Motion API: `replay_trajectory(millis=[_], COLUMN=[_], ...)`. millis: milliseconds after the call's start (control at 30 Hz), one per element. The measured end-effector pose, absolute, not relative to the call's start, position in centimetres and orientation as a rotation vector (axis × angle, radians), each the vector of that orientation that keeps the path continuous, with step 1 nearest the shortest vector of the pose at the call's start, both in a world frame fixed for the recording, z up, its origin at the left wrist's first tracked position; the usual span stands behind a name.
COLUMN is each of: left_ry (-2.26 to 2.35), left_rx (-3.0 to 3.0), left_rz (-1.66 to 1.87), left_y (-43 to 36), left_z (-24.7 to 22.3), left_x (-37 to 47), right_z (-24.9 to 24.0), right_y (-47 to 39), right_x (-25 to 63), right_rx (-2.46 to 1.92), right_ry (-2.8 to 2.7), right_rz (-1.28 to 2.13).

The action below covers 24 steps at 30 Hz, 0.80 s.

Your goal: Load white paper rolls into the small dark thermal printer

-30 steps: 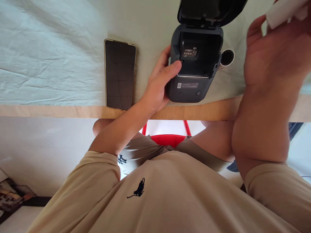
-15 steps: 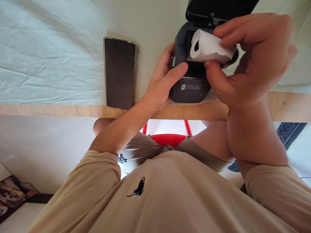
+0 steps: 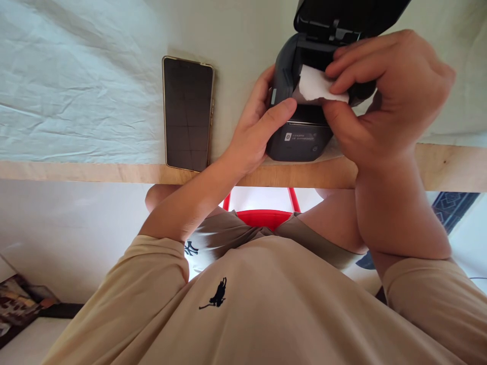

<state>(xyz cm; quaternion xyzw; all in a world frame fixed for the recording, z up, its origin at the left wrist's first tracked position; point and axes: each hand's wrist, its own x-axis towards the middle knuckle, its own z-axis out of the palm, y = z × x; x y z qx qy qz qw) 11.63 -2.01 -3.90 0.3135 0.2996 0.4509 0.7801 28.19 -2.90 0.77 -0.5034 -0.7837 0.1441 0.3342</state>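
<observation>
A small dark printer (image 3: 299, 142) stands at the table's front edge with its black lid (image 3: 342, 15) raised. My left hand (image 3: 258, 124) grips the printer's left side, its thumb on the rim of the opening. Inside the compartment lies a white paper roll (image 3: 317, 85) with a torn, loose edge; its round end is out of sight. My right hand (image 3: 388, 96) pinches the paper at its right part between thumb and fingers. Part of the compartment is hidden behind my right hand.
A dark phone (image 3: 188, 114) lies face up left of the printer on a pale, wrinkled cloth (image 3: 83, 91). The wooden table edge (image 3: 95, 172) runs below. Under it are my legs and a red seat (image 3: 264, 219).
The paper roll has sunk lower into the printer, and its open round end no longer shows. My right hand has moved slightly down and left with it. My left hand is nearly still.
</observation>
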Motion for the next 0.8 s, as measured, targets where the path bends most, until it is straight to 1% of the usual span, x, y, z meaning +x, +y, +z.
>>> replay_trajectory(millis=[200, 500, 667, 800], left_ry=[0.732, 0.714, 0.723, 0.671], left_rx=[0.610, 0.558, 0.571, 0.583], left_rz=[0.971, 1.006, 0.940, 0.991], left_y=[-2.6, -2.5, -2.4, -2.4], left_z=[-1.8, -1.8, -2.0, -2.7], left_x=[11.7, 11.6, 11.4, 11.6], right_z=[0.4, 0.1, 0.3, 0.4], right_y=[-2.9, -2.9, -2.9, -2.8], right_x=[28.1, 28.2, 28.6, 28.5], right_rx=[-1.170, -1.056, -1.063, -1.212], right_ry=[-2.061, -2.238, -2.222, -2.158], right_rz=[0.335, 0.291, 0.308, 0.244])
